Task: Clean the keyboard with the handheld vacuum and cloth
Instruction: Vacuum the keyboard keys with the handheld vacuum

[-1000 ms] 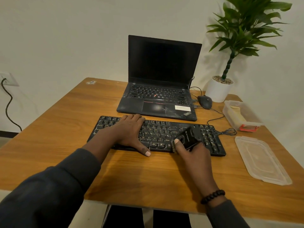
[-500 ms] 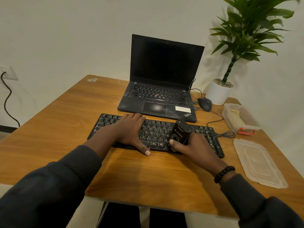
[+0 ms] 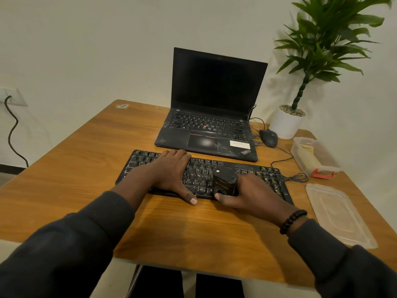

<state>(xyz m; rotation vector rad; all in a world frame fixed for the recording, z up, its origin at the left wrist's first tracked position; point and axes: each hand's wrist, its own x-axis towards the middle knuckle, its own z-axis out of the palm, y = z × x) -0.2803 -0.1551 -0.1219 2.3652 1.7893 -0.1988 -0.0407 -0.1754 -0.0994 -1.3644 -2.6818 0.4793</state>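
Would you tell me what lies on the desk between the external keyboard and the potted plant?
In the head view, the black mouse and its cable lie between the keyboard and the potted plant, beside the laptop.

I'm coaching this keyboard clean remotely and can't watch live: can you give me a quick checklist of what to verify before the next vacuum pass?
1. Keyboard steadied: ok, left hand lies flat on its left half.
2. Handheld vacuum gripped: ok, right hand holds it.
3. Vacuum on the keys: ok, it sits over the middle keys.
4. Vacuum running: cannot tell.
5. Cloth within reach: cannot tell; something pale lies in the plastic container at right, unclear what.
6. Keyboard cable clear of the vacuum: ok, bunched past the right end.
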